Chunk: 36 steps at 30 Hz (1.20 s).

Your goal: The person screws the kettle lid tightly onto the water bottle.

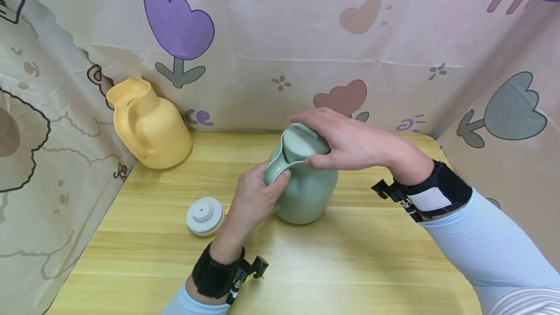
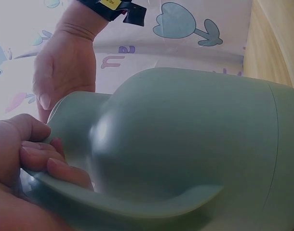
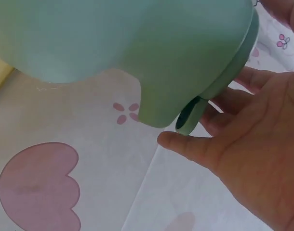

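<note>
A green thermos jug (image 1: 307, 196) stands upright on the table, its round green lid (image 1: 303, 141) seated in the neck. My left hand (image 1: 255, 198) grips the jug's handle (image 1: 277, 165) near the top, thumb over it; the left wrist view shows fingers curled under the handle. From the right, my right hand (image 1: 345, 141) spans the lid, thumb on the near side and fingers toward the far side. In the right wrist view, its fingers (image 3: 229, 103) lie around the lid's rim behind the spout flap (image 3: 191, 118).
A yellow thermos jug (image 1: 164, 132) with an uncovered mouth stands at the table's back left corner. Left of my left forearm lies a round white-and-yellow lid (image 1: 204, 216). A printed cloth (image 1: 262, 23) hangs behind and along both sides of the wooden table (image 1: 350, 266).
</note>
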Tool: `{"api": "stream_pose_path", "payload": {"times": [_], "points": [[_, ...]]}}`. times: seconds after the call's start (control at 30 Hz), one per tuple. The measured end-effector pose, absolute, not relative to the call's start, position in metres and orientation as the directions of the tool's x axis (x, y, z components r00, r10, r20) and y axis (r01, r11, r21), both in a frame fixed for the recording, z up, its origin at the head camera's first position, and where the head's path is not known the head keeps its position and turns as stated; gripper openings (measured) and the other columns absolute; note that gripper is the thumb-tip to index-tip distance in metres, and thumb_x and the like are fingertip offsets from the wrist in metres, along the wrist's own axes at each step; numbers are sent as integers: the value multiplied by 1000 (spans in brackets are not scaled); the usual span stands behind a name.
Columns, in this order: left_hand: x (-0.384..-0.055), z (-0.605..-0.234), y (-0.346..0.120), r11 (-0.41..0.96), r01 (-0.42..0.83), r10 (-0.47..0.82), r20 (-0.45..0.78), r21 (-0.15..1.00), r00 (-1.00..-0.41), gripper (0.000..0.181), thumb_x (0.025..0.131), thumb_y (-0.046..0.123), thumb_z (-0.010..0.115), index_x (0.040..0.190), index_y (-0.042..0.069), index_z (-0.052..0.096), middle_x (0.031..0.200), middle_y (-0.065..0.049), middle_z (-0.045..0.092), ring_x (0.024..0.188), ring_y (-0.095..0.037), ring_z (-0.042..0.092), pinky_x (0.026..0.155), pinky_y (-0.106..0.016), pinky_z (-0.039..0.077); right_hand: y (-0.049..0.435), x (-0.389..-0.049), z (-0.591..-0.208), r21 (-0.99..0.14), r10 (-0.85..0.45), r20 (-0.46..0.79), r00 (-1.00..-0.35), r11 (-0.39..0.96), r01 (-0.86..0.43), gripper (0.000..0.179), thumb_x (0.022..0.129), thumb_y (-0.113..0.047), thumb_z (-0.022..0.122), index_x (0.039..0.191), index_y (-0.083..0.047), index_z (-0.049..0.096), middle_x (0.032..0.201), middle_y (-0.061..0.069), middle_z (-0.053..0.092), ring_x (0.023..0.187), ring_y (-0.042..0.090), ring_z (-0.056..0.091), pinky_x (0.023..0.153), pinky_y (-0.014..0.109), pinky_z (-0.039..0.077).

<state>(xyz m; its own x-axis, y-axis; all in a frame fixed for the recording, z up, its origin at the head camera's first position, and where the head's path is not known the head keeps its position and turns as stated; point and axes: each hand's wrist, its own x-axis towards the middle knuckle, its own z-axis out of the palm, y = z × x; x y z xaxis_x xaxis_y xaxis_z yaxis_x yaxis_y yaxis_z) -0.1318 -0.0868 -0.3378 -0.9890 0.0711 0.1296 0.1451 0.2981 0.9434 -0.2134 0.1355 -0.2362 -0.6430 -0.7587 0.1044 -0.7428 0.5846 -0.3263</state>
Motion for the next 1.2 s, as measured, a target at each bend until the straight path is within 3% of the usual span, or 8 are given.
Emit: {"api": "stream_pose_path", "payload": {"times": [0.17,0.37,0.5,0.7,0.8,0.9,1.03,1.2], "points": [[-132,-338,-86,293,138,71,123,946,-990,17,98,29,72,97,12,71,95,-6,69,93,-23,65,84,-43,60,135,-213,-235,-327,-746,100,-658,600,-730,71,90,-32,76,153,-16,48,142,-3,57,126,19,51,100,41,46],[-132,-337,-87,311,137,75,120,941,-990,20,98,29,71,91,11,66,77,-3,54,82,-24,58,70,-36,51,132,-214,-239,-266,-658,122,-743,699,-663,75,86,-59,81,145,-19,56,121,1,57,106,21,54,88,39,48],[-132,-338,-87,305,143,77,125,942,-989,21,98,28,71,88,11,64,73,-2,48,76,-22,55,65,-34,47,133,-215,-241,-255,-643,124,-755,715,-651,81,82,-67,81,144,-21,56,121,1,56,107,21,54,90,40,48],[-132,-338,-87,300,142,74,125,943,-989,18,98,28,71,92,12,68,79,-3,57,80,-22,58,70,-36,52,136,-214,-237,-330,-710,82,-699,643,-691,77,89,-51,81,152,-21,49,140,-5,56,124,18,50,98,42,48],[-132,-338,-87,298,134,68,119,945,-991,17,98,29,72,97,12,71,88,-5,65,88,-23,62,78,-39,57,138,-213,-234,-348,-739,55,-672,616,-706,71,92,-37,77,155,-21,46,141,-6,57,122,17,51,98,41,48],[-132,-338,-87,302,129,63,115,945,-991,17,98,30,72,99,13,72,92,-5,67,90,-23,63,80,-40,58,137,-213,-233,-349,-731,45,-681,627,-696,70,93,-34,75,155,-20,47,140,-5,58,121,17,52,99,41,48],[-132,-338,-87,316,130,63,116,940,-991,18,98,30,71,93,12,69,80,-4,58,84,-24,60,72,-37,53,135,-215,-234,-303,-673,77,-736,687,-660,71,89,-51,80,148,-21,55,123,-3,59,113,19,53,93,39,47],[-133,-338,-87,317,137,69,121,939,-990,20,98,29,71,90,12,65,74,-2,50,79,-23,57,67,-35,49,130,-214,-239,-184,-629,147,-763,741,-646,76,82,-71,78,136,-20,63,105,2,50,97,24,53,87,40,44]]}}
